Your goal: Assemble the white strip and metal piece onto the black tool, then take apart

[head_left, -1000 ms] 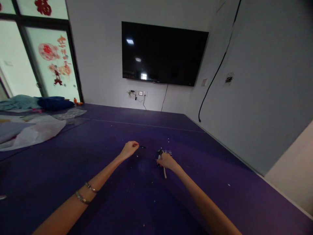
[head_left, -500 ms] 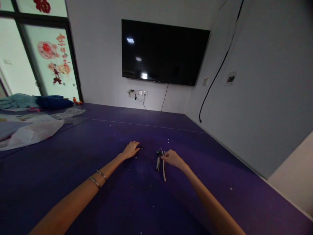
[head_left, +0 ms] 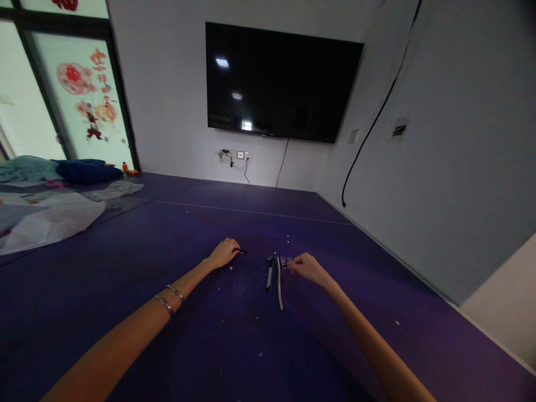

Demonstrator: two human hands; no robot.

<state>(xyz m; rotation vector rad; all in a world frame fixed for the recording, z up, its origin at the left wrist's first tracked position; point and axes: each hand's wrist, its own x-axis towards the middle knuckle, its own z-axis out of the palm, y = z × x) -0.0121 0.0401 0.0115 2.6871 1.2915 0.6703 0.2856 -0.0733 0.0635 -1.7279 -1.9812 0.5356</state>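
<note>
My left hand rests on the purple surface, closed on a small thin black object whose tip pokes out past the fingers; its kind is too small to make out. To the right, my right hand is closed in a pinch at the edge of a small clear packet with fine markings. Left of that packet lies a pale, narrow strip, lengthwise and slightly curved. Beside the strip is a black and grey slim tool with a short crosswise head at its far end.
White crumbs dot the purple surface. Crumpled clear plastic sheeting and a blue cloth bundle lie at the left. A television hangs on the far wall, and a black cable dangles down the right wall.
My right hand has moved a little to the right, away from the pale strip, and the clear packet now shows at its fingertips. My left hand stays nearly in place.
</note>
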